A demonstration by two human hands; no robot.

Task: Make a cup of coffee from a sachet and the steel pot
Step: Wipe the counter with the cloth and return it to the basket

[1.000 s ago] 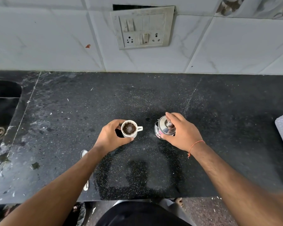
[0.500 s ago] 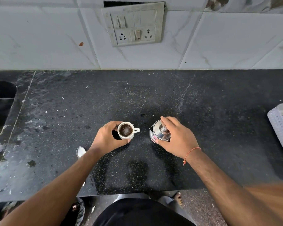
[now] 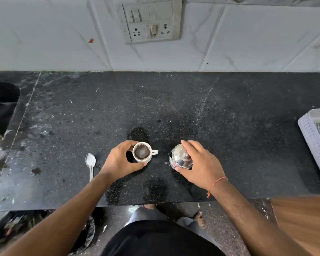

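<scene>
With coffee powder already in the cup [image 3: 141, 152], which the left hand [image 3: 119, 160] grips on the surface [image 3: 248, 145], the right hand [image 3: 201, 163] grips the lidded steel pot [image 3: 180, 158] at its three o'clock, so pouring and stirring seem left.

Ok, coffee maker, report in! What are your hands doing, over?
Left hand grips white cup, dark coffee inside. Right hand holds lidded steel pot on counter. Spoon lies left of the cup, clear of both.

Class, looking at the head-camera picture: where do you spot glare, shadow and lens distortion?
Head view: glare gleams on the shiny steel pot lid; a dark shadow lies on the black speckled countertop just behind the white ceramic cup; wide-angle distortion bows the countertop's front edge and the wall tiles.
</scene>
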